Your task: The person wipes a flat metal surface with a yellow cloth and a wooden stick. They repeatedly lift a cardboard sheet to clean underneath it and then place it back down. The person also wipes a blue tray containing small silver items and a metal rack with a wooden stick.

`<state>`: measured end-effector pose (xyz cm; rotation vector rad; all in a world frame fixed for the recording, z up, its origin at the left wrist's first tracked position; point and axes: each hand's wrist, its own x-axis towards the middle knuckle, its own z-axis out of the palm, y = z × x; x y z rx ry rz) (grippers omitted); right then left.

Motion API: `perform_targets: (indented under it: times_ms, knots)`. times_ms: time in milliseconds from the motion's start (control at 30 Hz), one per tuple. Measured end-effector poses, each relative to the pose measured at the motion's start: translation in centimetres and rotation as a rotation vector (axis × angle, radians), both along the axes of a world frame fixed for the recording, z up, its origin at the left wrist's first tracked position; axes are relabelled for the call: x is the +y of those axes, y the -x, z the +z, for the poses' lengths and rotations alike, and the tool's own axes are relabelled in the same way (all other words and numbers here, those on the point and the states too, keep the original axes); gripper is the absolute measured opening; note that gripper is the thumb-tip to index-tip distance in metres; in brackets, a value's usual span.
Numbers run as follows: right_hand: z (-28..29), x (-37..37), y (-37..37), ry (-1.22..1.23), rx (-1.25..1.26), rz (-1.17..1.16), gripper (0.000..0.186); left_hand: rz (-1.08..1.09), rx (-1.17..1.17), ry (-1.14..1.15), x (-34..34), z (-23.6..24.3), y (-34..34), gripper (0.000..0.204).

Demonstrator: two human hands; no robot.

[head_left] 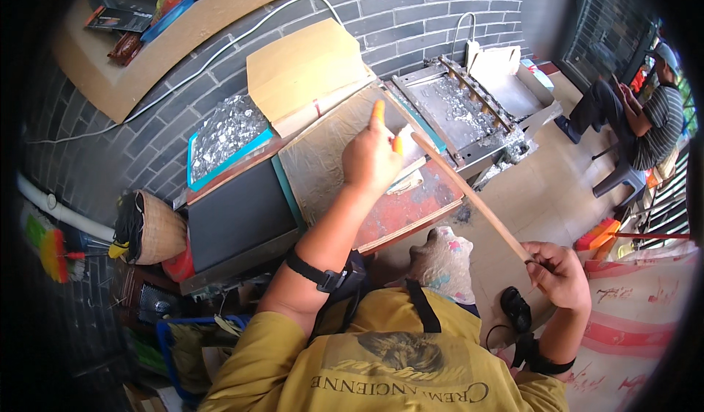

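My right hand (559,274) is closed round the lower end of a long thin wooden stick (480,205). From there the stick slants up and left across the work surface, its far end close to my left hand (370,157). Orange finger covers sit on the index finger and thumb of that hand. The index finger points away from me and the thumb stands apart; the other fingers are mostly hidden. Under the hand lies a brownish, wrinkled sheet-covered board (314,164). A small whitish piece (405,138) shows beside the thumb, but whether the hand touches it is unclear.
Silvery scraps fill a blue tray (224,144) at left, beside tan paper sheets (304,67). A dark pad (242,201) lies nearer. Right of the board, a metal tray (458,111) holds silvery flakes. A wicker basket (163,226) stands left. A person (649,122) sits far right.
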<state>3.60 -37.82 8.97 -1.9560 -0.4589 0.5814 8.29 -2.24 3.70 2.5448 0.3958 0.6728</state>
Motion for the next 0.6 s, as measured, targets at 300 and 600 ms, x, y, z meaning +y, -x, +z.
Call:
perform_targets:
  times_ms: [300, 600]
  knots:
    - [-2.2, -1.9, -1.1, 0.021, -0.088, 0.036, 0.029, 0.049, -0.302, 0.285, 3.4, -0.1, 0.6, 0.066]
    - [-2.4, 5.5, -3.2, -0.064, -0.064, 0.107, 0.027, 0.030, -0.416, 0.198, 3.2, 1.1, 2.0, 0.066]
